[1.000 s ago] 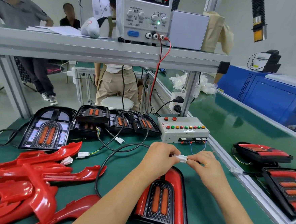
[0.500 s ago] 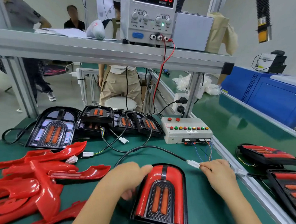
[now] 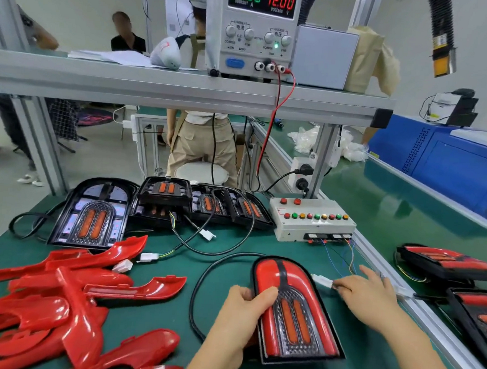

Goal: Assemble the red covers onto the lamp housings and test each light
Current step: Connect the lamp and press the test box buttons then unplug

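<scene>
An assembled lamp point(image 3: 294, 311) with its red cover on lies tilted on the green mat in front of me. My left hand point(image 3: 242, 314) grips its left edge, thumb over the red cover. My right hand point(image 3: 364, 296) pinches the white connector point(image 3: 323, 281) at the end of the lamp's black cable, just right of the lamp. Thin coloured wires run from there toward the grey test box point(image 3: 314, 221) with its row of buttons. Several loose red covers point(image 3: 64, 301) are heaped at the left. Uncovered black housings point(image 3: 90, 214) stand in a row at the back.
A power supply point(image 3: 253, 29) reading 12.00 V sits on the aluminium shelf above. Finished lamps point(image 3: 447, 263) lie beyond the metal rail at the right. Loose cables and white plugs point(image 3: 207, 235) cross the mat. A person stands behind the bench.
My left hand left the connector and took hold of the lamp's left edge, turning the lamp. My right hand stayed on the connector, now beside the lamp at the right.
</scene>
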